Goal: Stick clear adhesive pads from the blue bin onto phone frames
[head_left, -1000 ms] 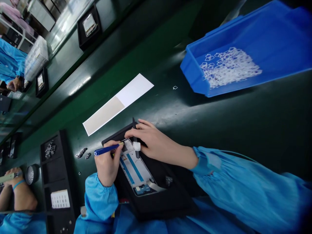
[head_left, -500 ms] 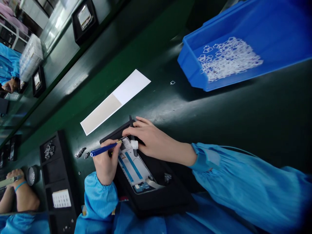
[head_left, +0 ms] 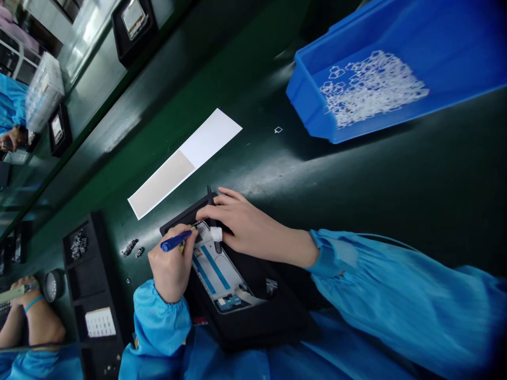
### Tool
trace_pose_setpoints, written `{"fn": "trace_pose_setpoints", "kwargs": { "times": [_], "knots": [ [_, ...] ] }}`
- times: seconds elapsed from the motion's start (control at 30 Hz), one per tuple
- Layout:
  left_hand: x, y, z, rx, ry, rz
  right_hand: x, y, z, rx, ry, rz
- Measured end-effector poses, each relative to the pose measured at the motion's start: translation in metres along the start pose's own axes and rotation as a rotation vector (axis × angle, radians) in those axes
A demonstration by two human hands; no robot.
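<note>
While the left hand (head_left: 170, 270) pinches a blue pen-like tool (head_left: 173, 243) between thumb and forefinger, its tip at the far left corner of an opened phone frame (head_left: 217, 272), the right hand (head_left: 257, 229) grasps a black stick (head_left: 210, 196) with a white band (head_left: 216, 234) over the frame's far end. In this head view the phone frame lies on a black tray (head_left: 261, 330) by the near edge of the bench (head_left: 356, 190). Beyond the tray's far edge lies a white-and-tan strip (head_left: 186, 163); farther right stands a blue bin (head_left: 309, 113) of white ring-like pieces (head_left: 374, 92).
</note>
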State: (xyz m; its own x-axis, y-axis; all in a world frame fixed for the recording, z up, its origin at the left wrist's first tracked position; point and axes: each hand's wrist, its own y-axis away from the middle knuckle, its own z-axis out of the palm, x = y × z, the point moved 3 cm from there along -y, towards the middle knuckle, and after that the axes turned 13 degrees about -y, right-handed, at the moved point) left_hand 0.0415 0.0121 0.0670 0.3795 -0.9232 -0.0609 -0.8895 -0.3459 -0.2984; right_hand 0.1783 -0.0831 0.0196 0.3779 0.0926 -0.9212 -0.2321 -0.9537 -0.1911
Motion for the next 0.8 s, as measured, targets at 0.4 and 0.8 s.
{"fn": "trace_pose_setpoints", "kwargs": {
  "times": [0.4,0.8],
  "knots": [
    [0.000,-0.002,0.000,-0.018,0.023,0.029,0.000,0.000,0.000,0.013,-0.005,-0.014],
    [-0.008,0.008,0.008,0.050,0.216,-0.066,0.000,0.000,-0.001,0.008,-0.032,-0.019]
  ]
}}
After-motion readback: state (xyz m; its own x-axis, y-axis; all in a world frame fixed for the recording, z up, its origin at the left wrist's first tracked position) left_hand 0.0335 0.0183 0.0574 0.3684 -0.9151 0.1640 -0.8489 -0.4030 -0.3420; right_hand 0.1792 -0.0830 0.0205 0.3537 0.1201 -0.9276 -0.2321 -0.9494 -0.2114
